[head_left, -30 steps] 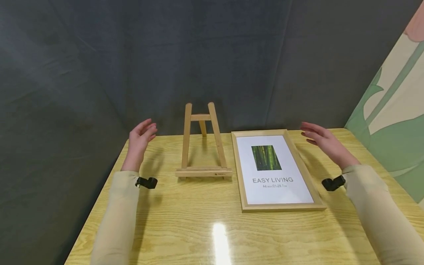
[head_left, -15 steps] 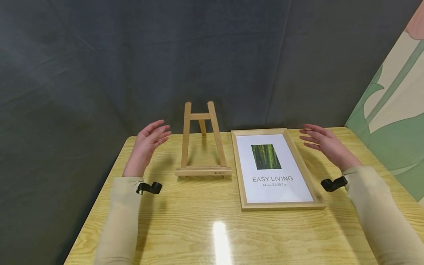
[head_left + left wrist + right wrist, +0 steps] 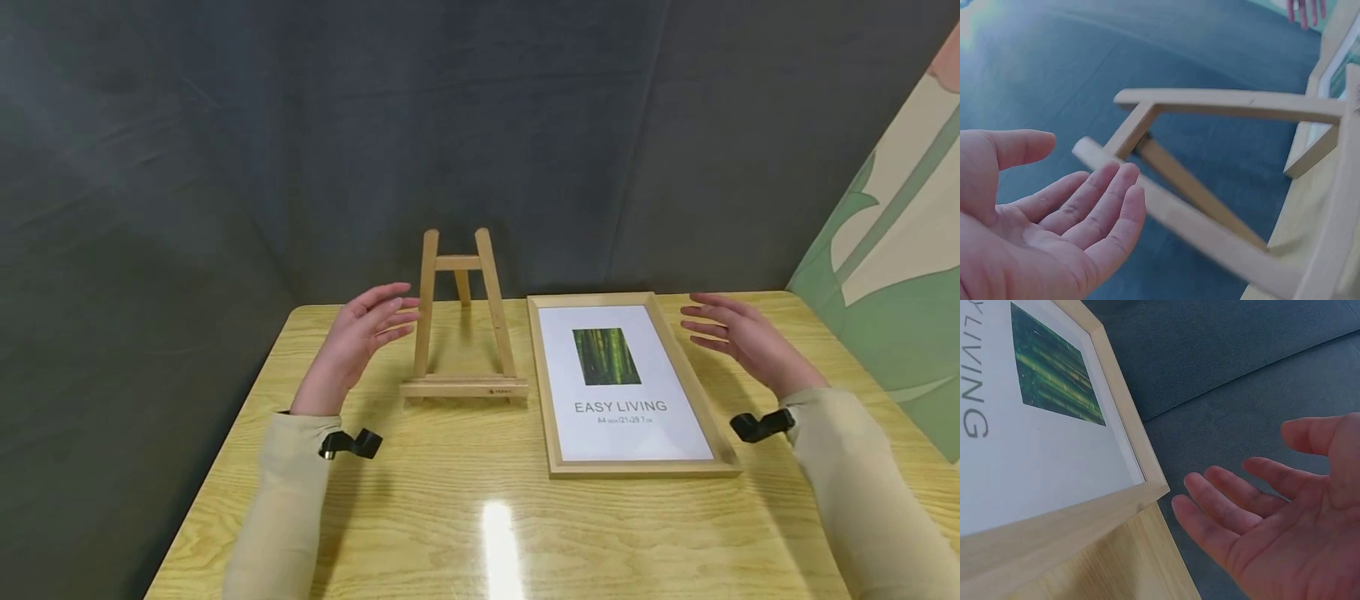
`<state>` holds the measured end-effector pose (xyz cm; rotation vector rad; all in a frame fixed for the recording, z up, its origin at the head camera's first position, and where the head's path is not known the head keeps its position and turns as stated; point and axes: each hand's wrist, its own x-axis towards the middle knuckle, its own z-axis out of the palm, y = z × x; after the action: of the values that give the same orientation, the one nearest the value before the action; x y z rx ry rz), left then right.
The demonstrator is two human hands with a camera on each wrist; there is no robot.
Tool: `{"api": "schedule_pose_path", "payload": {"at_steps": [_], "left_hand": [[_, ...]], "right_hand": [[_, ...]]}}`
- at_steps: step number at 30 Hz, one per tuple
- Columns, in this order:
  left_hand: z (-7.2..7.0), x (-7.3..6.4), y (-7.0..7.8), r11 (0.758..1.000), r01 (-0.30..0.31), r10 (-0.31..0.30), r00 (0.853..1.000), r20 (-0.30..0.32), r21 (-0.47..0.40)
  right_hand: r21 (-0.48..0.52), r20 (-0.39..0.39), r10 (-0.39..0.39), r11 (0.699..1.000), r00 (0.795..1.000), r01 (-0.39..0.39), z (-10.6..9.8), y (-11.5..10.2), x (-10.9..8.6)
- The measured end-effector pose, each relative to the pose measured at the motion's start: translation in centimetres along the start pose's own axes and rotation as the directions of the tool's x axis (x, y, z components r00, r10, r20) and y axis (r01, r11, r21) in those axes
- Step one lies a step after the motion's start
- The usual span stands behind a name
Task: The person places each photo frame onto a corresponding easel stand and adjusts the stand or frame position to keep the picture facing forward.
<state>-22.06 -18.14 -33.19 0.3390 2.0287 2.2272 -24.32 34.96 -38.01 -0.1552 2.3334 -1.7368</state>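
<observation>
A small wooden easel [image 3: 465, 388] stands upright toward the back of the table. My left hand [image 3: 358, 342] hovers just left of it, fingers loosely extended toward its left leg and holding nothing. In the left wrist view the palm [image 3: 1041, 244] faces the easel's leg [image 3: 1210, 231]; whether the fingertips touch it I cannot tell. Right of the easel, a picture frame [image 3: 557, 400] with a light wood border lies face up, showing a bamboo picture and the words EASY LIVING. Beyond its right edge my right hand [image 3: 753, 342] is raised with relaxed, spread fingers, holding nothing.
The wood-grain table [image 3: 450, 525] carries a bright light reflection near its front. A dark cloth [image 3: 465, 125] hangs behind the table and along its left side. On the right rises a wall with painted leaves [image 3: 907, 317]. Each sleeve bears a black wrist mount [image 3: 352, 443].
My left hand has moved right, from the table's left side to close beside the easel's left leg. My right hand has stayed nearly in place, its fingers slightly more spread. Easel and picture frame stay put.
</observation>
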Motion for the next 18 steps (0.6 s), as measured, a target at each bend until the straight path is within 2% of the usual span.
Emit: {"api": "schedule_pose_path", "payload": {"at_steps": [5, 9, 18], "left_hand": [[2.0, 0.1, -0.6, 0.999, 0.034, -0.038, 0.994, 0.099, 0.037], [3.7, 0.3, -1.0, 0.996, 0.047, -0.058, 0.987, 0.153, 0.071], [7.0, 1.0, -2.4, 0.995, 0.058, -0.077, 0.965, 0.251, 0.083]], "right_hand": [[0.002, 0.023, -0.006, 1.000, 1.000, 0.006, 0.0, 0.6, -0.3], [-0.005, 0.020, 0.002, 1.000, 1.000, -0.002, 0.0, 0.8, -0.5], [-0.004, 0.013, 0.067, 0.998, 0.998, -0.067, 0.1, 0.8, -0.3]]}}
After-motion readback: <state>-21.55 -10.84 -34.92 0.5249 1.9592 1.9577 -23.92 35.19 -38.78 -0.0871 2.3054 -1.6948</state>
